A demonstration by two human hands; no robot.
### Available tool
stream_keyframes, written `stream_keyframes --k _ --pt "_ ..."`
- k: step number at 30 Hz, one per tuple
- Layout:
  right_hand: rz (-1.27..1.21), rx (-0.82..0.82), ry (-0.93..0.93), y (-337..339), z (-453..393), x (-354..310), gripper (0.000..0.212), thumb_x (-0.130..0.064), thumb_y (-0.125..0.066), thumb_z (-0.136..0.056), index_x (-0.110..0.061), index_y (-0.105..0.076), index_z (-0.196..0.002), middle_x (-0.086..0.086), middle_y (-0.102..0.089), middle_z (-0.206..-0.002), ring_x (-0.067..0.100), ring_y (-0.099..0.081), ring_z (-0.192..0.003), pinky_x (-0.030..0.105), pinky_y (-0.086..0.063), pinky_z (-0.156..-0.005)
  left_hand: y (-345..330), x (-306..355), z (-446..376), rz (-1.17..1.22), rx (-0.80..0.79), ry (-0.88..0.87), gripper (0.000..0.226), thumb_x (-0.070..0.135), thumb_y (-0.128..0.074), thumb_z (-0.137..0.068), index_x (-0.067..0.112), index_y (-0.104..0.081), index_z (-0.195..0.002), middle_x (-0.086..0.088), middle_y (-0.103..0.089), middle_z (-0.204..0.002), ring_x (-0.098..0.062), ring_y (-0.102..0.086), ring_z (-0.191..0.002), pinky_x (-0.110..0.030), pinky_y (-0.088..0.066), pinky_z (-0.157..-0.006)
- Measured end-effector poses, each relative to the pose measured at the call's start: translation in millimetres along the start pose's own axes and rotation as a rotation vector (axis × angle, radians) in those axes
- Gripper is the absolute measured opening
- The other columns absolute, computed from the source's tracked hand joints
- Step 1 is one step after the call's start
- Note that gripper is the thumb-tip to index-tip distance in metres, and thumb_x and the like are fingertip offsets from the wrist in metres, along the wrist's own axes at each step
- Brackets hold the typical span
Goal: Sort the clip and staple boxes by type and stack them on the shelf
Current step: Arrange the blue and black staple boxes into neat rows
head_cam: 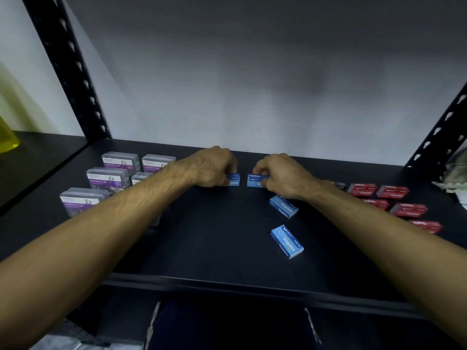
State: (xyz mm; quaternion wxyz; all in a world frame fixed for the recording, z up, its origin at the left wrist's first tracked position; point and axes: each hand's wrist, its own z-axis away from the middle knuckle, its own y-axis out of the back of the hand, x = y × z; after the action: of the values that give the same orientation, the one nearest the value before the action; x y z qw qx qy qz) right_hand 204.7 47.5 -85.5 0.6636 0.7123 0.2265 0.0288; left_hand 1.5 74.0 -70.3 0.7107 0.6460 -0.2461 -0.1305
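Two blue staple boxes are in my hands at frame centre, on the shelf (214, 248). My left hand (214, 168) pinches one blue box (233, 180), mostly hidden under the fingers. My right hand (280, 173) pinches the other blue box (254, 180), thumb and fingers curled round its right end. Both boxes sit on the shelf surface, near each other with a gap between.

Two more blue boxes lie loose: one (283, 207) just below my right wrist, tilted, and one (286, 241) lower, right of centre, also tilted. Neither is lined up or stacked.

Paper clip boxes (107, 179), clear with purple labels, sit grouped at left of frame in rough rows, partly behind my left forearm. Can't tell whether any are stacked.

Red boxes (393, 192) are grouped at right of frame, lying flat and a bit scattered. One dark box (340, 185) beside them is too blurred to read.

Progress, my call: sorting by type looks mostly done, three colour zones already apart. Blue group is mid-arrangement. Left to do: bring in the two stray blue boxes, then stack each type. No clear stack shows anywhere yet, so roughly halfway.
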Motion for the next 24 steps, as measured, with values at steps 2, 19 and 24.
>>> stream_keyframes --k 2,19,24 --pt "0.000 -0.002 -0.004 0.2 0.1 -0.3 0.032 -0.003 -0.064 -0.087 -0.015 -0.069 -0.117 0.001 -0.067 -0.113 0.008 -0.054 -0.090 0.023 -0.043 -0.080 2.9 -0.9 0.3 0.002 0.009 0.002 0.020 0.022 -0.074 -0.083 0.022 -0.069 -0.102 0.008 -0.066 -0.094 -0.015 -0.063 -0.089 -0.032 -0.053 -0.080" --pt "-0.102 0.110 0.009 15.1 -16.3 -20.2 0.009 -0.021 -0.064 -0.090 -0.020 -0.071 -0.096 -0.014 -0.062 -0.080 0.007 -0.061 -0.078 0.020 -0.043 -0.067 57.2 -53.4 25.7 -0.004 0.175 0.091 0.026 0.030 -0.070 -0.089 0.021 -0.069 -0.114 0.002 -0.067 -0.104 -0.015 -0.060 -0.089 -0.027 -0.045 -0.079" --pt "-0.166 0.069 0.026 9.2 -33.7 -31.7 0.016 -0.015 -0.060 -0.094 -0.016 -0.071 -0.106 -0.013 -0.061 -0.085 0.004 -0.058 -0.080 0.016 -0.042 -0.069 48.2 -55.3 22.8 -0.003 0.039 0.116 0.036 0.030 -0.078 -0.082 0.020 -0.068 -0.116 0.004 -0.069 -0.109 -0.016 -0.064 -0.099 -0.031 -0.051 -0.089"
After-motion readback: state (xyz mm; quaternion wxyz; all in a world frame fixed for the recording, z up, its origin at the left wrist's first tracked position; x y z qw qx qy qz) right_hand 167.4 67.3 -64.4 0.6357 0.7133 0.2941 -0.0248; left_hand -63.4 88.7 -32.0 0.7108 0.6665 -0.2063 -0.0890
